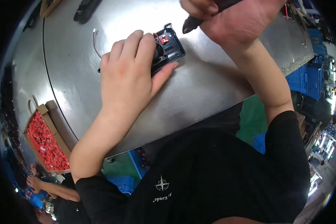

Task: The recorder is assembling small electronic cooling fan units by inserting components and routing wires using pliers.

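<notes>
My left hand [128,67] lies over a black plastic housing [175,55] on the metal table, its fingers curled across the left part and its thumb along the near edge. A small red part [163,39] with a red wire sits inside the housing, beside a round black fan [158,51] half covered by my fingers. A thin cable with a white connector [94,30] sticks out to the left of the hand. Raised at the upper right, my right hand [237,22] is closed round a black tool with a tapered nose [190,24], which points down-left, apart from the housing.
A cardboard box [50,128] full of small red parts stands at the left. Dark objects [86,9] lie at the far left of the table [198,93]. Blue crates [306,80] stand beyond its right edge. A co-worker's hand [34,183] shows at lower left.
</notes>
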`<state>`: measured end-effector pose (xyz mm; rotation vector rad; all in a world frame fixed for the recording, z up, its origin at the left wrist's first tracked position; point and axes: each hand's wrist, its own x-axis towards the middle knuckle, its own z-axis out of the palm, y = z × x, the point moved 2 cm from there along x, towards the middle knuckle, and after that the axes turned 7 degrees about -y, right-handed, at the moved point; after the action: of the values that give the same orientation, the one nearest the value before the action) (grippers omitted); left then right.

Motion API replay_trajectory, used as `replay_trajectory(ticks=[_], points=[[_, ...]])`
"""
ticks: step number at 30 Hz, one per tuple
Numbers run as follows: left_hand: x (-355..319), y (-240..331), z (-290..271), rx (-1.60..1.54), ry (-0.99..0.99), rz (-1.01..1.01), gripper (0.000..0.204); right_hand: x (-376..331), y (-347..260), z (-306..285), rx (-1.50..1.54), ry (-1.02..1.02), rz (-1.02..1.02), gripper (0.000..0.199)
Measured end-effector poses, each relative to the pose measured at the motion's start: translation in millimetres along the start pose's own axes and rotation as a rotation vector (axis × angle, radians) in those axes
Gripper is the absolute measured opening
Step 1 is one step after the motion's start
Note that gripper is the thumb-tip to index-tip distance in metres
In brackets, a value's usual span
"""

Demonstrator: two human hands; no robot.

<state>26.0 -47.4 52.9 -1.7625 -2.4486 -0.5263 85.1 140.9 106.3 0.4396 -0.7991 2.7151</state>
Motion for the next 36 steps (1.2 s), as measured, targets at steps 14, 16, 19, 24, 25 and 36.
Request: replay_trajectory(ticks=[14,16,19,24,25,36], points=[[1.6,-1.8,-1.7,-0.055,-0.086,-0.021,0.057,5.4,32.5,8.6,-0.417,0.024,0.2,0.124],[2.7,-1.2,-2.1,-0.053,-0.084,-0.019,0.057,4.2,28.7,11.2,0.06,-0.049,0.18,0.124],[5.0,-0.7,-3.1,-0.058,-0.077,0.004,0.057,17.4,27.7,-11.9,-0.692,-0.161,0.204,0.12],[2.6,-4.5,0.2,-0.06,-0.052,0.014,0.058,7.2,40.7,-7.5,-0.292,-0.132,0.163,0.118],[2.0,-3.3,-0.5,-0.063,-0.053,0.009,0.058,7.0,37.6,-1.3,0.281,-0.224,0.12,0.118],[3.6,-2.9,-1.5,-0.061,-0.065,0.001,0.058,5.1,56.2,12.9,-0.988,0.131,0.076,0.121]])
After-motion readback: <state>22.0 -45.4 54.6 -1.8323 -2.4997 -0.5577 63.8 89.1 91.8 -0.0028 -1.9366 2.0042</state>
